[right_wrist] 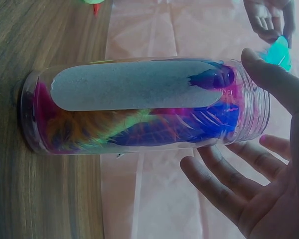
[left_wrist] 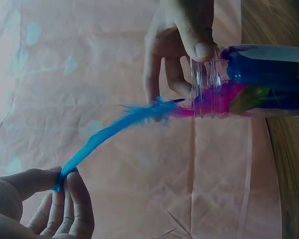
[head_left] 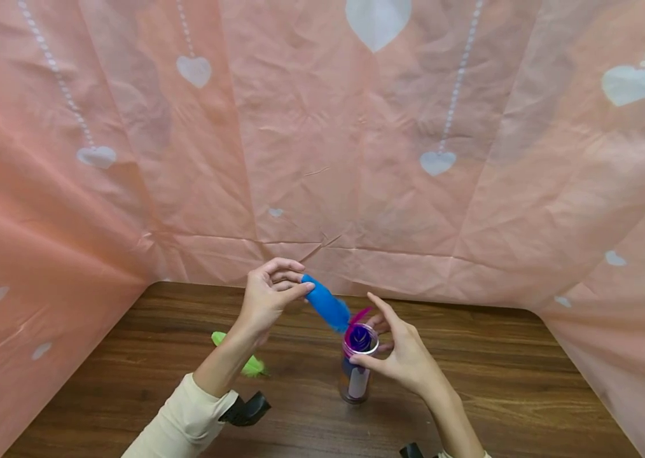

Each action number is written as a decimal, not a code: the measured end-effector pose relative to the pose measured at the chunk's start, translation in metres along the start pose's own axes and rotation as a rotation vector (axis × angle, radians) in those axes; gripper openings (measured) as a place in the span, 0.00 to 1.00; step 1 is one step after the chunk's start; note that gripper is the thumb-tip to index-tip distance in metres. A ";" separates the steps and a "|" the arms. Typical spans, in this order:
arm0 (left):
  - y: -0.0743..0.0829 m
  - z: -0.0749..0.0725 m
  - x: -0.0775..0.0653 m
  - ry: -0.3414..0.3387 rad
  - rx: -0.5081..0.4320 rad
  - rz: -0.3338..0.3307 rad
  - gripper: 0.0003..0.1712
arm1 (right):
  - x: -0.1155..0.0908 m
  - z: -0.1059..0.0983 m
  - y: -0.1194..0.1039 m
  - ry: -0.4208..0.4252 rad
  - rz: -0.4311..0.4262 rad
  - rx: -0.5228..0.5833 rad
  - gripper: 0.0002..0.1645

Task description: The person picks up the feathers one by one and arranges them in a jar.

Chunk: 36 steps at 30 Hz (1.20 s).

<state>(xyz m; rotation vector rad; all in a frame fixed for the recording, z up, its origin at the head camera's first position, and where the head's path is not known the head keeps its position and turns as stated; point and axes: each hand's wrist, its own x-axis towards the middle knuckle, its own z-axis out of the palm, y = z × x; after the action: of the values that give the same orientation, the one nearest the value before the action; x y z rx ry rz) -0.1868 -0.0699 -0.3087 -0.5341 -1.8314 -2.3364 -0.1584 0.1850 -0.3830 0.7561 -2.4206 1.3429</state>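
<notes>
My left hand [head_left: 265, 299] pinches a blue feather [head_left: 327, 306] by one end between thumb and fingers. The feather's fluffy end hangs at the mouth of a clear jar [left_wrist: 205, 94], close to a magenta feather [head_left: 361, 315] that sticks out past the rim. Around the jar's threaded neck, my right hand [head_left: 408, 356] holds on with the thumb on one side and fingers on the other. Through the jar wall show purple-blue feathers [right_wrist: 189, 127] and an orange one [right_wrist: 84, 129], partly hidden by a frosted label [right_wrist: 119, 88]. The jar stands upright on the table.
A lime green feather [head_left: 254, 367] lies on the brown wooden table [head_left: 506, 381], left of the jar and partly behind my left forearm. Pink cloth [head_left: 311, 159] with white hearts encloses the table at the back and sides.
</notes>
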 end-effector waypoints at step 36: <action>-0.027 0.050 0.005 -0.109 0.600 0.276 0.15 | 0.001 -0.001 0.000 -0.008 0.012 0.021 0.61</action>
<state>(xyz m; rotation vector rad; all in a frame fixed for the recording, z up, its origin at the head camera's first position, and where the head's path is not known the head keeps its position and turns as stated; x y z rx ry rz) -0.1896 -0.0142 -0.3213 -0.7671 -2.1988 -1.5054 -0.1589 0.1851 -0.3819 0.7544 -2.4249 1.3742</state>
